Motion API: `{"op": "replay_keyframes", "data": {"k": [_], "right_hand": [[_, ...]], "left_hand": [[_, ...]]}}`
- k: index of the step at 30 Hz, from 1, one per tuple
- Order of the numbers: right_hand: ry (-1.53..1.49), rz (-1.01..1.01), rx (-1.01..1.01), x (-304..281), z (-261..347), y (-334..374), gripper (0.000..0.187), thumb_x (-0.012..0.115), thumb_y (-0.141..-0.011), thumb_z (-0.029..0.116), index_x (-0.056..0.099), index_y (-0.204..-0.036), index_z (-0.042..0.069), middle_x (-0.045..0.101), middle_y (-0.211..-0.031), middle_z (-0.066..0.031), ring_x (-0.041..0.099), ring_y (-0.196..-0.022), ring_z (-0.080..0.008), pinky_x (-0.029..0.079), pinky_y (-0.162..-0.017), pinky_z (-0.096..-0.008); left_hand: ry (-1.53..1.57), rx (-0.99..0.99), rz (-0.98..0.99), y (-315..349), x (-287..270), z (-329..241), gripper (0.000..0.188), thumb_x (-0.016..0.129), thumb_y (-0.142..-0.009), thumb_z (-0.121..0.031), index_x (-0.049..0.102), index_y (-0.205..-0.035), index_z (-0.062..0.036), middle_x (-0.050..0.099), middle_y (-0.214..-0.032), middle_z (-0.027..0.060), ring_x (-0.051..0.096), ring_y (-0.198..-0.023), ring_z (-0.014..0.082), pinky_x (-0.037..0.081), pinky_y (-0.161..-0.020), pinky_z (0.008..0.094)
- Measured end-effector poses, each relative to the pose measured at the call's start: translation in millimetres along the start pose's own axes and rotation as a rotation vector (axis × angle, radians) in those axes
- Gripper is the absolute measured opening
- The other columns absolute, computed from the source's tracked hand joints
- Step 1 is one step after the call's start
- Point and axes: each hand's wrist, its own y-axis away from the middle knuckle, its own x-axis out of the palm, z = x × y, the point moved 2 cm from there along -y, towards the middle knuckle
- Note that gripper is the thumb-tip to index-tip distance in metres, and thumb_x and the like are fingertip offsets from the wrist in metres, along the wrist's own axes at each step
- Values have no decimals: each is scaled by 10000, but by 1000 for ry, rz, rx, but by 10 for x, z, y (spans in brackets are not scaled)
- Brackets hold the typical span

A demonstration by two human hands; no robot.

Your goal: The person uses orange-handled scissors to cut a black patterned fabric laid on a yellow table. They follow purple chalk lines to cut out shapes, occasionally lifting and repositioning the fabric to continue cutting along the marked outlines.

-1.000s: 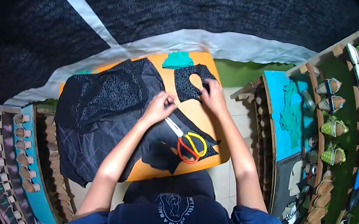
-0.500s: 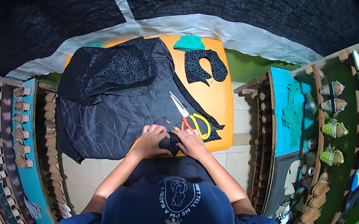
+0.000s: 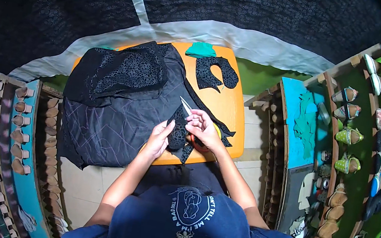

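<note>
The left hand (image 3: 159, 139) is bent round the near-left edge of a black patterned fabric piece (image 3: 179, 129), thumb and fingers pinching it. The right hand (image 3: 203, 127) has its fingers curled at the opposite edge of the same piece, seemingly gripping it too, though the exact contact of its fingertips is too small to tell. The piece thus sits between the two hands, raised toward the person, and a pointed dark fabric tip (image 3: 185, 154) shows below it, nearer the person than either hand; whether the two are joined cannot be told. Scissors (image 3: 185, 104) lie partly hidden by the right hand: the pale blades point out beyond its fingers, away from the person, while bits of the yellow and red handles show beside and below it. Left of the left hand and beyond it, a large black cloth (image 3: 112, 133) spreads over the orange surface (image 3: 237, 109), with a bunched patterned cloth (image 3: 135, 72) on top. A narrow dark strip (image 3: 199, 102) slants past the far side of the right hand, running down to its right. Farther out from that hand, well apart from it, lies a curved patterned cutout (image 3: 203, 73), open at its near side, and just beyond this a teal fabric piece (image 3: 201, 50). Well to the right of the right hand stand racks of shoes (image 3: 350, 135); more racks (image 3: 24, 121) line the far left of the left hand.
</note>
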Motion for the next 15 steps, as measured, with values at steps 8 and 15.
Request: {"op": "replay_keyframes", "data": {"k": [8, 15], "right_hand": [[73, 60, -1, 25, 134, 32, 338, 583, -779, 17, 438, -1085, 10, 528, -1031, -29, 503, -945, -84, 398, -831, -216], [103, 402, 140, -255, 605, 118, 495, 581, -763, 1, 383, -1216, 15, 486, -1133, -47, 468, -1010, -107, 368, -888, -255]], "left_hand": [[-1619, 758, 39, 103, 255, -233, 171, 544, -767, -211, 595, -822, -57, 450, -956, 95, 408, -936, 263, 304, -813, 377], [-1459, 909, -76, -163, 105, -349, 519, 705, -596, -260, 489, -1023, -59, 480, -1000, 119, 432, -987, 292, 303, -875, 391]]}}
